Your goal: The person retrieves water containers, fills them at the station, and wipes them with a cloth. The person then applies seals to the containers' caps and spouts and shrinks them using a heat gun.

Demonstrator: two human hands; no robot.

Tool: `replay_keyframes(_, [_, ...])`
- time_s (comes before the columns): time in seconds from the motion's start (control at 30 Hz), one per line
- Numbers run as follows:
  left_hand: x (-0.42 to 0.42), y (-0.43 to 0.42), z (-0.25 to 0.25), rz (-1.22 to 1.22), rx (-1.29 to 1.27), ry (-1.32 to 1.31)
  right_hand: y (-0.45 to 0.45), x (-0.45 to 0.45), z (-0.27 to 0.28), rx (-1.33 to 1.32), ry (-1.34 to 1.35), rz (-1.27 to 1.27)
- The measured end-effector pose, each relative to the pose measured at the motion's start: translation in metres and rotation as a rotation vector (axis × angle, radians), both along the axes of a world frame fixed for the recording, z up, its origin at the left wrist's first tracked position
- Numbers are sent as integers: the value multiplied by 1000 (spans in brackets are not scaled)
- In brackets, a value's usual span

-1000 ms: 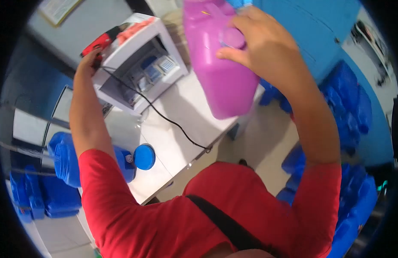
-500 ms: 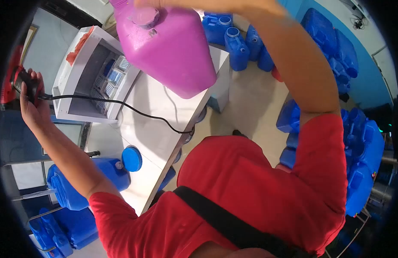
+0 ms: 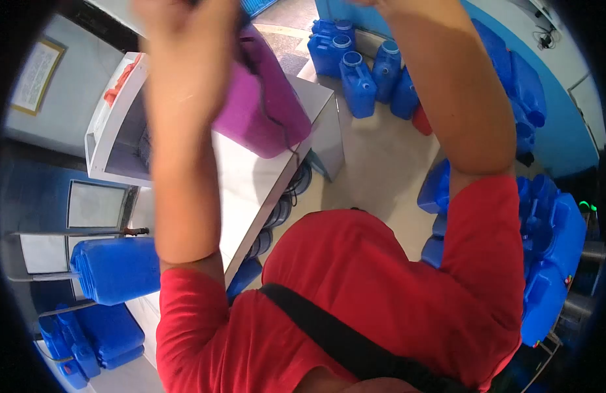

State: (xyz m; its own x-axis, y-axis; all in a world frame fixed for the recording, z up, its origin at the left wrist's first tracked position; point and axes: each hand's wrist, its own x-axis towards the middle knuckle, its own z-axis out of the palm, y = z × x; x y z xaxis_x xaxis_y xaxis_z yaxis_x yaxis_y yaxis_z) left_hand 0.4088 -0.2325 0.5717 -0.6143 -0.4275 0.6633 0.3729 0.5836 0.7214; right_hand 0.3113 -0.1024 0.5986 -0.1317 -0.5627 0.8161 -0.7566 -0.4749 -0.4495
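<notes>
My left hand (image 3: 191, 26), smeared by motion, is at the top of the view in front of the purple jug (image 3: 270, 111). A dark piece of the corded hand tool (image 3: 242, 18) shows beside its fingers, and the rest is hidden or out of frame. From there a black cord (image 3: 267, 108) hangs down across the jug to the counter's edge. The jug stands on the white counter (image 3: 240, 190), its top hidden behind my left hand and forearm. My right hand (image 3: 368, 2) is cut off by the top edge, so its fingers do not show.
A white open-fronted box (image 3: 96, 154) with a red cloth (image 3: 121, 82) stands left on the counter. Blue water containers (image 3: 358, 85) line the floor ahead. More containers (image 3: 555, 229) are stacked at right, and a blue jug (image 3: 116, 268) lies at left. Round containers (image 3: 276, 213) sit under the counter edge.
My left hand has swung from the far left to the top centre with the corded tool. My right hand has moved up and right, off the jug's top. The jug appears more upright.
</notes>
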Motion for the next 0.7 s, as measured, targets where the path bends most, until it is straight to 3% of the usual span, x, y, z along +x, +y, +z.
replay_keyframes(0.07, [-27, 37, -27, -146, -225, 200, -3, -21, -5, 119, -146, 58])
replay_keyframes(0.1, [-47, 40, -44, -140, -208, 229, -2, -23, -9, 157, -189, 89])
replay_keyframes(0.13, [-51, 50, -51, -48, -288, 112, 5, -16, -18, 116, -335, -68])
replay_keyframes(0.2, [-55, 63, -84, 133, -634, 183, 17, -16, -44, 34, -625, -372])
replay_keyframes(0.27, [-43, 66, -90, -148, -520, 77, 27, -55, -91, -17, -880, -253])
replay_keyframes(0.3, [-28, 61, -86, -196, -582, 65, 40, -59, -102, -47, -527, -371])
replay_keyframes(0.33, [-14, 53, -77, -171, -593, 67, 57, -57, -112, -2, -618, -377])
replay_keyframes(0.4, [17, 32, -58, 68, -757, 18, 84, -44, -119, 0, -367, -473])
replay_keyframes(0.43, [19, 7, -56, 165, -730, 99, 95, -34, -118, 116, -495, -544])
replay_keyframes(0.47, [32, -11, -50, 340, -732, 79, 109, -32, -128, 83, -422, -496])
replay_keyframes(0.53, [41, -45, -43, 673, -749, 11, 124, -15, -130, 29, -537, -239])
replay_keyframes(0.6, [40, -40, -31, 635, -455, -154, 133, -6, -131, 50, -508, -197])
replay_keyframes(0.7, [29, -54, -35, 670, -581, -229, 131, 6, -131, 119, -474, -165])
